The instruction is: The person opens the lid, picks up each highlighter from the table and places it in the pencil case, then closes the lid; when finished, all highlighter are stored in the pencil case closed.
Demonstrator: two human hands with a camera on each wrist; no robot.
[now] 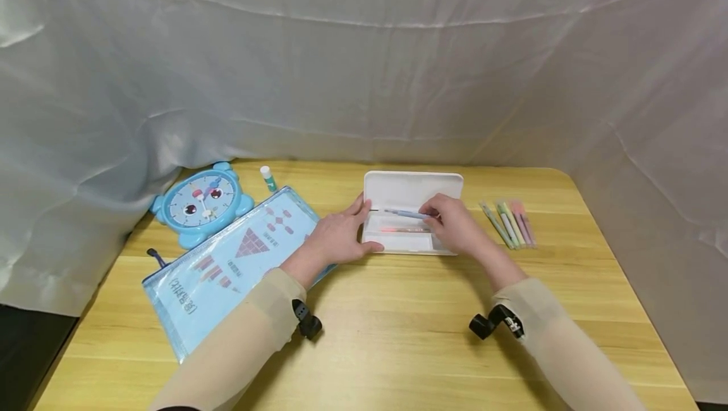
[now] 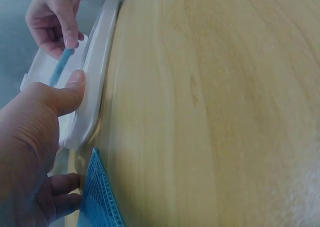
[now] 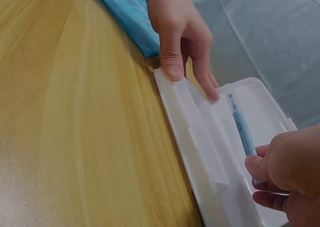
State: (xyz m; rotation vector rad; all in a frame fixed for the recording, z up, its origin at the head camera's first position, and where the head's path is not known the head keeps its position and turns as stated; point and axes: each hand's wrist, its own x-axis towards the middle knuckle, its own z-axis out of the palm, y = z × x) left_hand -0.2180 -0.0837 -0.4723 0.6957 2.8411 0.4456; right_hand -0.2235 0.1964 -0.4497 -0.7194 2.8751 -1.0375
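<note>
A white pencil case [image 1: 400, 243] lies with its lid up on the table, its lid [image 1: 412, 188] leaning back. My left hand [image 1: 338, 234] grips the case's left end, thumb at the front corner and index finger by the hinge side, as the right wrist view shows. Between thumb and fingers, my right hand [image 1: 452, 221] pinches a light blue pen [image 3: 243, 132] over the case, its tip pointing left. Inside the case, a pinkish slim item [image 1: 400, 230] lies along a compartment.
Right of the case lie several pastel pens [image 1: 514, 224]. On the left are a blue zip folder [image 1: 227, 278] with printed patterns, a blue toy clock [image 1: 201, 203] and a glue stick [image 1: 268, 178]. A grey curtain [image 1: 364, 82] hangs behind the wooden table [image 1: 398, 335].
</note>
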